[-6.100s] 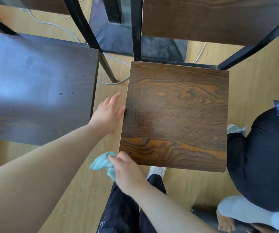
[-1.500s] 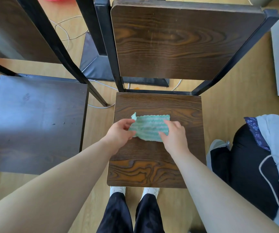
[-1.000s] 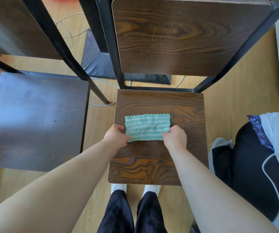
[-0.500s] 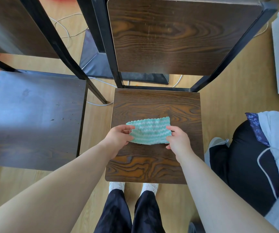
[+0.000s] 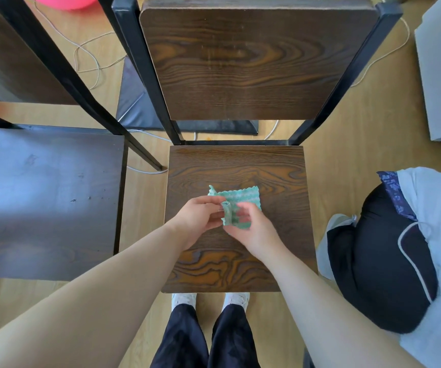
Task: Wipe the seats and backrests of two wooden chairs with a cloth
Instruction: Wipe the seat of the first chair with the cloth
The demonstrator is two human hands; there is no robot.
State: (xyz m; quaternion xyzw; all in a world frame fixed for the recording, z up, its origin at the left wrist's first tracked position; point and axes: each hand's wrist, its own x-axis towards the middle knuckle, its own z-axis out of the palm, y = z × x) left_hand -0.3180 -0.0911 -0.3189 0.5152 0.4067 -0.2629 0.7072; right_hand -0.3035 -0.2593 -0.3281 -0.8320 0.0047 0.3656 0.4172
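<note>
Pinching a rumpled green striped cloth (image 5: 241,197) with left hand (image 5: 197,219) and right hand (image 5: 254,231) above the dark wood-grain chair seat (image 5: 275,173).

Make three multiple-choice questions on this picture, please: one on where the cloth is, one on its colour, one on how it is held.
1. Where is the cloth?
A. on the floor
B. over the seat of the right chair
C. hung on a backrest

2. What colour is the cloth?
A. green with pale stripes
B. pink
C. plain grey

3. How is the cloth held?
A. it lies flat, untouched
B. one hand presses it flat
C. the left hand and the right hand both pinch it

Answers:
1 B: the cloth shows against the wood grain of that seat.
2 A: its weave is green, crossed by pale wavy stripes.
3 C: fingers of each hand close on the bunched cloth.
</note>
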